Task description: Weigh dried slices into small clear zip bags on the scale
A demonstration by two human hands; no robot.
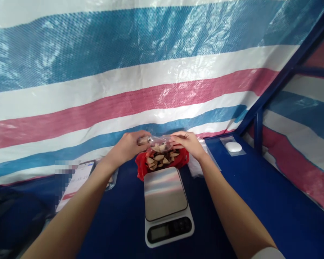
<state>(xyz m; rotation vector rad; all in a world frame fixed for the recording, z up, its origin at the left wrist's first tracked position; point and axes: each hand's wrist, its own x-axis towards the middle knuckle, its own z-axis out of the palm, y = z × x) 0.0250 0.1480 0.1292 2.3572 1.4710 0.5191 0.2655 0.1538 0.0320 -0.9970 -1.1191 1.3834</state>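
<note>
Clear bag, pinched at either side by the closed fingers of left hand and right hand, lies just above slices in a red bag behind the scale; bagging apparently underway, next move likely needing its mouth held wide.

Beyond the left grip and the right grip, a striped plastic sheet is spread. To the right grip's right, a white rounded object is laid on a clear packet, near a dark-blue frame. To the left grip's left, a lit phone is placed; farther left, a blurred dark object is seen.
</note>
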